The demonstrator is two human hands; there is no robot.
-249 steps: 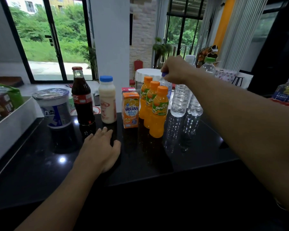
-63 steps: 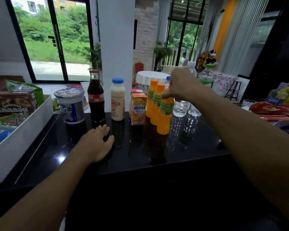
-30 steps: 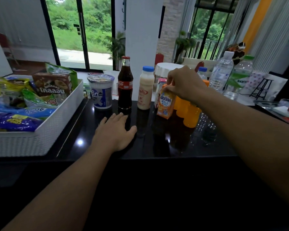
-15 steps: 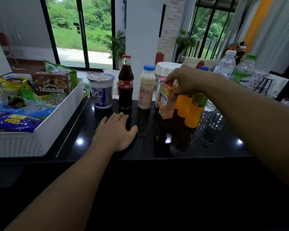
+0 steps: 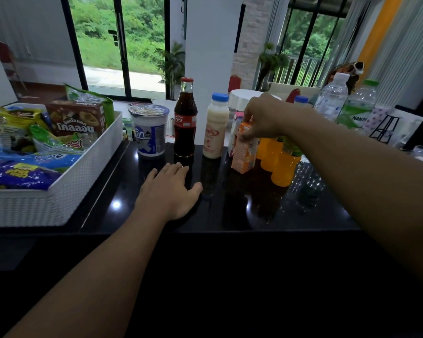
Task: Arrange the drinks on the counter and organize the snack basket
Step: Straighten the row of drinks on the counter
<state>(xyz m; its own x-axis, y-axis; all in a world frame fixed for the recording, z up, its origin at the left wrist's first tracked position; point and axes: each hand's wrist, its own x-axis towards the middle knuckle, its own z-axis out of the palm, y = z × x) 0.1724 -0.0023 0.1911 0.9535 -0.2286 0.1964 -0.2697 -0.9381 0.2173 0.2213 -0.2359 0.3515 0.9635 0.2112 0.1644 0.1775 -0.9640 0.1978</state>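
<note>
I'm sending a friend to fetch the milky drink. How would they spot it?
Start at the white snack basket on the black counter and go right: past the foil-lidded tub and cola bottle stands the milky drink. It alone is a cream-white bottle with a blue cap.

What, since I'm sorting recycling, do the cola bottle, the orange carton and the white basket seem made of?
Cola bottle: likely glass, glossy and clear around the dark drink, with a red cap that looks metal. Orange carton: printed paperboard, smooth, with sharp folded edges. White basket: probably moulded plastic, matte, with a woven-pattern wall.
</note>
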